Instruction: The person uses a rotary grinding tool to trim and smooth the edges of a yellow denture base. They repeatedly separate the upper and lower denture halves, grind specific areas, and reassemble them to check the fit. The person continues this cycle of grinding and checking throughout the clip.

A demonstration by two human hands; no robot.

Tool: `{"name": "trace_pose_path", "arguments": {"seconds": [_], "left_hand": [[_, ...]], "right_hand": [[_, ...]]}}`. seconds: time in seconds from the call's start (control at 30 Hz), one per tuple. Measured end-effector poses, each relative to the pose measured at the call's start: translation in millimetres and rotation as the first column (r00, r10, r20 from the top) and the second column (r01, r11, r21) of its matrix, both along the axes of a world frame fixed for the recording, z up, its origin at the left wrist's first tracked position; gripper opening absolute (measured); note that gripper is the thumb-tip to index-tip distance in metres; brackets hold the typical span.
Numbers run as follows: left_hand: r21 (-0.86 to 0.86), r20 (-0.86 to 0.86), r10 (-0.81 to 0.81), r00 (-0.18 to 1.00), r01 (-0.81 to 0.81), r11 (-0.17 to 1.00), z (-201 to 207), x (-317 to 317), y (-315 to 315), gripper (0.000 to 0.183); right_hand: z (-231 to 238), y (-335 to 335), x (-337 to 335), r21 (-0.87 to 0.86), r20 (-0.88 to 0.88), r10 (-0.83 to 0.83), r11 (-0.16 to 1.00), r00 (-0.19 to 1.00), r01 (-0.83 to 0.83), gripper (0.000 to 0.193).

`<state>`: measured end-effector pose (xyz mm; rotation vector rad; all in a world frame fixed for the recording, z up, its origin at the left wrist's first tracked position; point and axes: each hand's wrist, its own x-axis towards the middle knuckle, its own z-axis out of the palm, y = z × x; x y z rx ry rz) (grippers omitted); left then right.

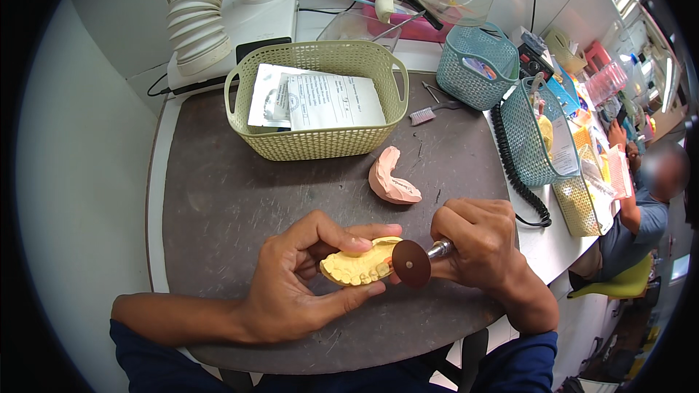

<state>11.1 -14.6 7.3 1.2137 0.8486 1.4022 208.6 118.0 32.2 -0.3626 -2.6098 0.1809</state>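
A yellow dental cast (357,266) with a row of teeth is gripped between the thumb and fingers of my left hand (298,269). My right hand (477,244) is wrapped round a silver rotary handpiece (440,249), most of it hidden by the fingers. At its tip sits a dark brown round disc (412,265), which overlaps the cast's right end; whether they touch I cannot tell. Beyond my hands, a pink dental cast (393,180) lies on the dark work surface (313,193).
Farther back stand a green basket (320,144) with papers, a blue basket (477,65) and a second blue basket (535,135). A brush (424,116) lies near them. A black coiled cord (518,178) runs down the right edge. White ducting (200,18) rises back left. Another person (633,207) sits at far right.
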Motion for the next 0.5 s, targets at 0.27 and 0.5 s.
{"name": "trace_pose_path", "arguments": {"seconds": [0.27, 0.5], "left_hand": [[-0.003, -0.007, 0.000, 1.000, 0.000, 1.000, 1.0, -0.3, 0.4, 0.040], [-0.012, 0.028, -0.004, 1.000, 0.004, 1.000, 2.3, 0.5, 0.3, 0.039]], "right_hand": [[-0.1, -0.2, 0.4, -0.002, 0.015, -0.003, 1.000, 1.000, 0.003, 0.053], [2.0, -1.0, 0.1, 0.008, -0.002, -0.029, 1.000, 1.000, 0.029, 0.053]]}}
